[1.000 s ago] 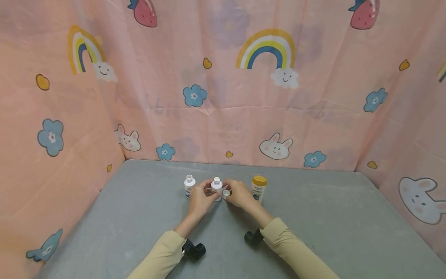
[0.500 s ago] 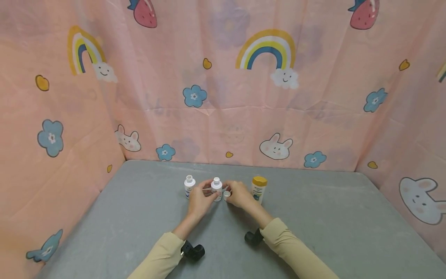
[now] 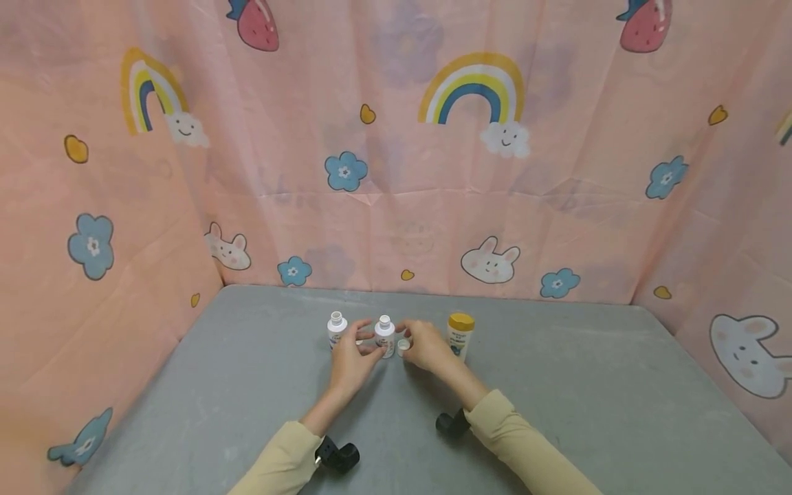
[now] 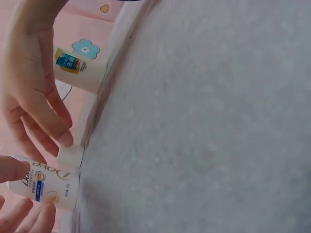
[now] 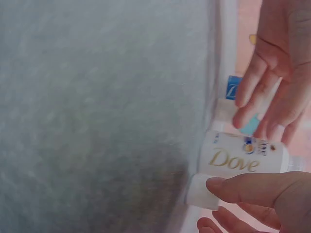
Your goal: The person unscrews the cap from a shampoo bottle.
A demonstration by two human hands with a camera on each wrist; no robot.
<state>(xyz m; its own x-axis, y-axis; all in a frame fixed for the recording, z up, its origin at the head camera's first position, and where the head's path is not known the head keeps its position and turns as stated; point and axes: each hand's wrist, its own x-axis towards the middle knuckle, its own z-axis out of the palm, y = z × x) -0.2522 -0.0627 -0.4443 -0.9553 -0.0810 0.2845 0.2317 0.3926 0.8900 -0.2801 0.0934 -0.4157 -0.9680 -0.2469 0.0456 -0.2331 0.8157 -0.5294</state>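
A small white Dove bottle with an uncapped neck stands upright between the hands. My left hand is beside it, its thumb and fingers spread loosely around its left side. In the left wrist view the thumb overlaps the bottle's face. My right hand pinches a small white cap on the table, just right of the bottle's base. Another white cap lies near the left fingers. A second uncapped white bottle stands to the left, partly behind the left hand.
A white bottle with a yellow cap stands right of the right hand. All of it sits on a grey table, backed by a pink printed curtain. Black wrist cameras hang under both sleeves.
My left hand has loosened from the middle bottle and drawn slightly left, opening a gap beside it. The right hand stays at the cap almost unmoved.
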